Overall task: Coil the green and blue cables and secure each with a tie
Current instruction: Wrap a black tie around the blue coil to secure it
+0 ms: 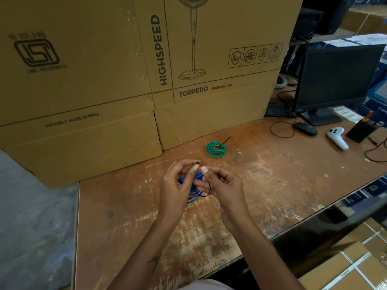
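Note:
The green cable (216, 150) lies coiled on the worn wooden table (272, 174), bound by a black tie whose tail sticks up to the right. Nearer me, the blue cable coil (193, 195) hangs between both hands, mostly hidden by my fingers. A black tie (206, 192) loops around it. My left hand (176, 185) grips the coil and pinches the tie's head at its fingertips. My right hand (219, 185) pinches the tie just beside the head, thumb and forefinger closed.
Large cardboard fan boxes (146, 80) wall off the back and left of the table. To the right stand a monitor (337, 80), keyboard (278, 109), black mouse (305, 129), white controller (337, 138) and loose black wires. The table's front edge runs diagonally at right.

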`<state>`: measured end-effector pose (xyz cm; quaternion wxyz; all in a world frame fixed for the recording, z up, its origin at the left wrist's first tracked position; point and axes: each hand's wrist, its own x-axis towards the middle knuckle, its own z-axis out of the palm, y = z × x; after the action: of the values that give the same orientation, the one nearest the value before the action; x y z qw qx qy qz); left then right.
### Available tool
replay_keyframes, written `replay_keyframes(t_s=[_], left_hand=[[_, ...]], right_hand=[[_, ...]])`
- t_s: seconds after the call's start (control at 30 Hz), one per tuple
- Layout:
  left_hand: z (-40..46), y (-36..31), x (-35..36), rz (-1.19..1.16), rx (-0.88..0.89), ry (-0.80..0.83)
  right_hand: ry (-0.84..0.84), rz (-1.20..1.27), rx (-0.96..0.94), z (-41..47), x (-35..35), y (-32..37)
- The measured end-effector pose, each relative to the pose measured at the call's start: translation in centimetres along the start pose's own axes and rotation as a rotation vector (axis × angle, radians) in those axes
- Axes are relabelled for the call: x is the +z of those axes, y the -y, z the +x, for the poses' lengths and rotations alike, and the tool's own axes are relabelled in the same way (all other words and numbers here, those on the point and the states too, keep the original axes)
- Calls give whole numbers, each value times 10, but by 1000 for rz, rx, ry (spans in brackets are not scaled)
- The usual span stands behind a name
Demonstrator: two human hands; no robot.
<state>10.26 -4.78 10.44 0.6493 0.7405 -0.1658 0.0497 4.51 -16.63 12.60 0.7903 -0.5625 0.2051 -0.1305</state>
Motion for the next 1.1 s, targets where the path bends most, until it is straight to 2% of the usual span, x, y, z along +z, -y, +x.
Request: replay_keyframes(t_s=[0.37, 1.1], left_hand=[[-6, -7, -5, 181, 172, 3], [-11, -8, -4, 202, 175, 0]], right_hand=[[19, 19, 5, -7, -3, 2], [24, 64, 94, -11, -7, 4]])
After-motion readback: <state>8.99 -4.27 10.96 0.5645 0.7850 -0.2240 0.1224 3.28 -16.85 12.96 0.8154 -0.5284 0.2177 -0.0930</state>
